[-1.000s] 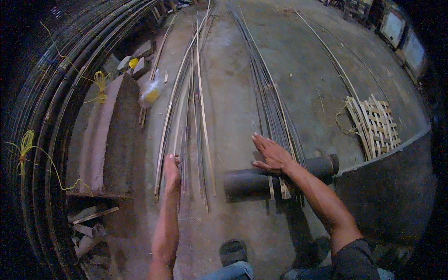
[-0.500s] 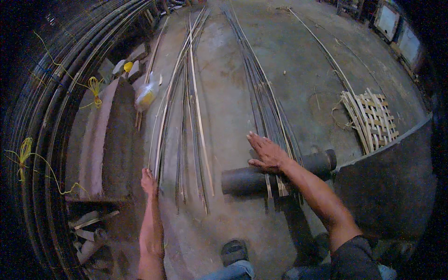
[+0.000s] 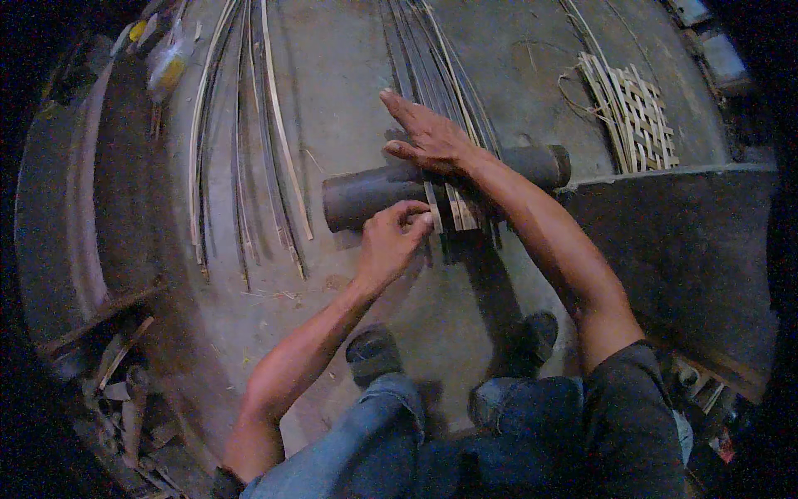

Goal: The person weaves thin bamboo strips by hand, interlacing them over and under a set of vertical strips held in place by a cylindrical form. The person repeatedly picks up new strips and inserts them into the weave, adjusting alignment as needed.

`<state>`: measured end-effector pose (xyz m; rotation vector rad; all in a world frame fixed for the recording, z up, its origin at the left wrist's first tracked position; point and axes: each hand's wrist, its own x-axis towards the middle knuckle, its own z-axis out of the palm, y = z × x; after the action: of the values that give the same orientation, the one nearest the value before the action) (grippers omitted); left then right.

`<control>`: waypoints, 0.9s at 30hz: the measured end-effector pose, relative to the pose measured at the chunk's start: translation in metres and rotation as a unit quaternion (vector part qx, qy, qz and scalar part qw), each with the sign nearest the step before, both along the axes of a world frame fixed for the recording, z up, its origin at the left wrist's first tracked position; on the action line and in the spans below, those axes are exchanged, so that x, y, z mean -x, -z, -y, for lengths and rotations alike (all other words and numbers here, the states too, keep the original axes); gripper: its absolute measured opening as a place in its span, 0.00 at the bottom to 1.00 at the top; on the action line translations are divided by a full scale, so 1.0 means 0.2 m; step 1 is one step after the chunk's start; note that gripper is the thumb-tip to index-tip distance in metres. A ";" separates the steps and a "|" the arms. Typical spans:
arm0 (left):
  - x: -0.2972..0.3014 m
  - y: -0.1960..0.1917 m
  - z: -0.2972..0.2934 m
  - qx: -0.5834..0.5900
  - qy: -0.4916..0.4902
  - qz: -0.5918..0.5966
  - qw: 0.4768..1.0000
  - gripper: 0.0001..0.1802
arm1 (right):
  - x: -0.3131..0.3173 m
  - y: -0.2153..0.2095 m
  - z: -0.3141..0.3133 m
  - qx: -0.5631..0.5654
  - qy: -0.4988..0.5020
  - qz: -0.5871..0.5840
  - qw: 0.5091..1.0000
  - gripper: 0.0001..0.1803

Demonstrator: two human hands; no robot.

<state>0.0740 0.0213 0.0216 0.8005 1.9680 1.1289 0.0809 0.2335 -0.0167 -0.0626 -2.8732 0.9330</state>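
A dark cylinder (image 3: 362, 193) lies crosswise on the floor, and a group of long, thin strips, apparently bamboo, (image 3: 465, 218) crosses over it with the near ends sticking out toward me. My left hand (image 3: 389, 245) pinches the near end of the leftmost pale strip (image 3: 433, 200) between thumb and fingertips. Just beyond, my right hand (image 3: 432, 137) is flat with fingers stretched and thumb apart, over the strips by the cylinder. Whether its palm presses on them is hidden.
Another group of long strips (image 3: 270, 91) lies on the floor to the left. A woven lattice piece (image 3: 644, 116) rests at the far right beside a dark sheet (image 3: 673, 249). On the left are a long block (image 3: 125, 183) and a plastic bag (image 3: 169, 66).
My left hand has left the left-hand strips and come right to a strip end at the cylinder. My right hand stays flat by the cylinder. The view has tilted down.
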 end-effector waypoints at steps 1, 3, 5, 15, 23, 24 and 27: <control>-0.01 0.02 -0.02 -0.009 -0.005 0.004 1.000 0.13 | 0.01 0.01 0.00 0.001 0.005 -0.009 1.000 0.51; -0.02 0.08 -0.06 -0.026 -0.014 0.011 0.999 0.13 | 0.01 0.03 0.00 -0.009 0.009 -0.026 1.000 0.51; -0.05 0.10 -0.08 -0.029 -0.033 0.090 0.995 0.13 | 0.01 0.04 0.00 -0.029 0.007 -0.042 0.999 0.51; -0.09 0.16 -0.11 -0.026 -0.013 0.092 0.995 0.14 | 0.02 0.03 -0.03 -0.026 0.001 -0.023 0.999 0.53; 0.28 -0.02 0.04 -0.027 -0.101 0.505 0.857 0.13 | -0.01 0.09 -0.05 -0.030 0.016 -0.068 0.997 0.54; 0.38 -0.06 0.03 -0.066 -0.079 0.537 0.838 0.10 | 0.00 0.07 -0.05 -0.020 0.016 -0.064 0.998 0.54; 0.70 0.09 0.12 -0.175 -0.106 0.480 0.853 0.11 | 0.04 0.04 0.03 0.007 0.002 -0.046 0.999 0.53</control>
<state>-0.0658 -0.0029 0.0043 0.0858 1.0184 1.6284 0.0725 0.2283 -0.0246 -0.0267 -2.7820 0.9293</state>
